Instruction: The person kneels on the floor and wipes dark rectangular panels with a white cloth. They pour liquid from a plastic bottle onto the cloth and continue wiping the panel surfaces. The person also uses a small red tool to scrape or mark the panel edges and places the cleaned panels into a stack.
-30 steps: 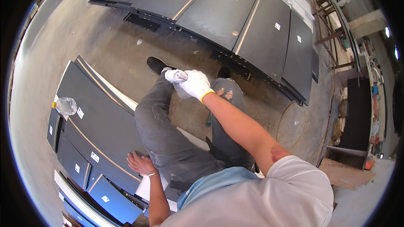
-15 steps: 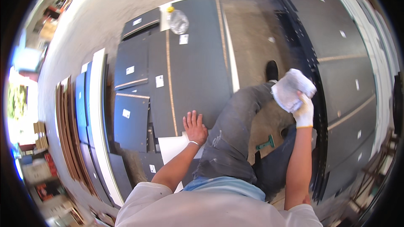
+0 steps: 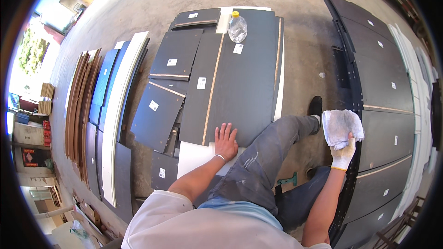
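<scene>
My bare left hand (image 3: 226, 143) lies with its fingers spread on the near edge of a large dark grey panel (image 3: 247, 78). A white band circles that wrist. Gloved in white, my right hand (image 3: 344, 153) grips a folded white cloth (image 3: 342, 128) with grey smudges, held up beside the dark panel stack on the right. Its thumb presses over the cloth; the other fingers are mostly hidden. A clear plastic bottle (image 3: 237, 29) with a yellow cap rests at the far end of the panel, near a white label (image 3: 238, 49).
More dark panels (image 3: 386, 83) form a long stack on the right, with white strips behind. Brown boards (image 3: 83, 110), blue panels and a long white board (image 3: 121, 124) stand on the left. A green tool (image 3: 287, 180) lies by my legs on the concrete floor (image 3: 302, 60).
The view has shifted, so the panels and bottle sit further right in it. My right hand still holds the cloth, lower in the picture. My left hand stays on the panel.
</scene>
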A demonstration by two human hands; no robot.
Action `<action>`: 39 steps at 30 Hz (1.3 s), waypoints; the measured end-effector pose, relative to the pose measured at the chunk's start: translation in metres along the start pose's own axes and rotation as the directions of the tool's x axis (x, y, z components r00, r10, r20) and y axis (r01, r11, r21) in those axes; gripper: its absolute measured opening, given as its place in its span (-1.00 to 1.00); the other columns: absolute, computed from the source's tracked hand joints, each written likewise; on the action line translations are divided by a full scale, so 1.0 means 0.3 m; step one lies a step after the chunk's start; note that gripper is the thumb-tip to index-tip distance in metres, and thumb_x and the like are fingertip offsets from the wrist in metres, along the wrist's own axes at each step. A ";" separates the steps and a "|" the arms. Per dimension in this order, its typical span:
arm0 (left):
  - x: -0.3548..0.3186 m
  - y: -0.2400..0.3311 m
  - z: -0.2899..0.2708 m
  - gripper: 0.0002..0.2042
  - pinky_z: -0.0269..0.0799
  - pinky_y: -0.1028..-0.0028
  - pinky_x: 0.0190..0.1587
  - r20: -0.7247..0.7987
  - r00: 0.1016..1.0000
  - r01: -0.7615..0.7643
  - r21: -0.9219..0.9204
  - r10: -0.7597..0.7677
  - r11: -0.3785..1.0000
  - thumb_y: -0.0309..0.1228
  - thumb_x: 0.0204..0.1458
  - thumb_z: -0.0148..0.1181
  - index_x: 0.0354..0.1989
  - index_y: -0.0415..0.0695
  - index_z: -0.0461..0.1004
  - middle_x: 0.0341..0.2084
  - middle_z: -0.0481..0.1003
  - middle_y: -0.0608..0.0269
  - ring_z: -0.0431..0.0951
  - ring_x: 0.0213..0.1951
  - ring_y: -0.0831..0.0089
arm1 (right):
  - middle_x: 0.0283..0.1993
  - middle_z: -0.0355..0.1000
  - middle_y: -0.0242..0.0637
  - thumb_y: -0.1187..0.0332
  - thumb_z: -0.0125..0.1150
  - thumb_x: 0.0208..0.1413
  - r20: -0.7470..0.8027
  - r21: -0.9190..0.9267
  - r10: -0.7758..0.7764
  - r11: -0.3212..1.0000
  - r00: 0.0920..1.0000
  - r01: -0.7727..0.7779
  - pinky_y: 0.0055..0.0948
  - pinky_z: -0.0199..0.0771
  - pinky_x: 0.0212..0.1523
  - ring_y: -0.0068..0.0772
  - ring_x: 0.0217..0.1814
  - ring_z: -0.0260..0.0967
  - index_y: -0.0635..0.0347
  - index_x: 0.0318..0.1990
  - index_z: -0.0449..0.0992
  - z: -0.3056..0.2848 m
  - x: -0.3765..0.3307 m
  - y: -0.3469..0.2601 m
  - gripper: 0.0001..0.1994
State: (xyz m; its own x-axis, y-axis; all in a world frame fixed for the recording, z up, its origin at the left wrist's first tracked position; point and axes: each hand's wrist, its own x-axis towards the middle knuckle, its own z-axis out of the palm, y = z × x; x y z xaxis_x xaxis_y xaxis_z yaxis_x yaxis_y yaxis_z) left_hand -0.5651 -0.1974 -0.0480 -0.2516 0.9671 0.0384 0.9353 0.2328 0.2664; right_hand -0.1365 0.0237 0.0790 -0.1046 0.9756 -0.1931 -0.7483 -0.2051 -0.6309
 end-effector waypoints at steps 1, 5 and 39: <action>0.001 0.000 -0.001 -0.43 -0.32 -0.14 0.60 0.004 1.000 0.003 0.001 -0.003 1.000 -0.33 0.09 0.15 0.35 -0.07 0.39 0.53 0.11 0.03 -0.09 0.60 0.01 | 0.52 0.27 -0.09 0.25 0.33 0.27 0.010 0.032 0.003 0.999 1.000 -0.004 0.22 0.36 0.45 0.09 0.53 0.26 0.09 0.49 0.25 0.002 -0.006 -0.005 -0.33; 0.005 0.004 -0.006 -0.43 -0.33 -0.13 0.60 0.057 0.998 0.034 0.006 -0.035 0.999 -0.33 0.10 0.14 0.36 -0.08 0.37 0.54 0.09 0.03 -0.13 0.61 0.02 | 0.50 0.30 -0.09 0.31 0.34 0.25 -0.018 0.082 0.003 0.997 1.000 -0.002 0.25 0.39 0.42 0.10 0.51 0.28 0.07 0.49 0.27 -0.003 -0.028 -0.026 -0.34; 1.708 -0.155 -0.275 -0.43 0.55 0.13 0.16 -0.099 0.921 0.341 -0.265 -0.377 0.902 -0.20 -0.08 0.48 0.09 -0.16 0.47 -0.02 0.63 -0.11 0.64 0.07 -0.04 | 0.41 0.37 -0.01 0.40 0.24 0.29 -0.390 -0.055 -0.068 0.997 0.918 0.051 0.14 0.46 0.39 0.11 0.42 0.38 0.21 0.45 0.27 -0.098 -0.274 -0.155 -0.41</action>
State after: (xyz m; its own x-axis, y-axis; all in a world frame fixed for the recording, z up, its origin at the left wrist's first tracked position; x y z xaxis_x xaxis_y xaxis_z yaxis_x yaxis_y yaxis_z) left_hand -0.7580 0.2790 0.0387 -0.6089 0.7927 0.0300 0.6921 0.5125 0.5082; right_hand -0.0739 -0.0494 0.1022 0.2103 0.8794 -0.4272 -0.7155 -0.1593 -0.6802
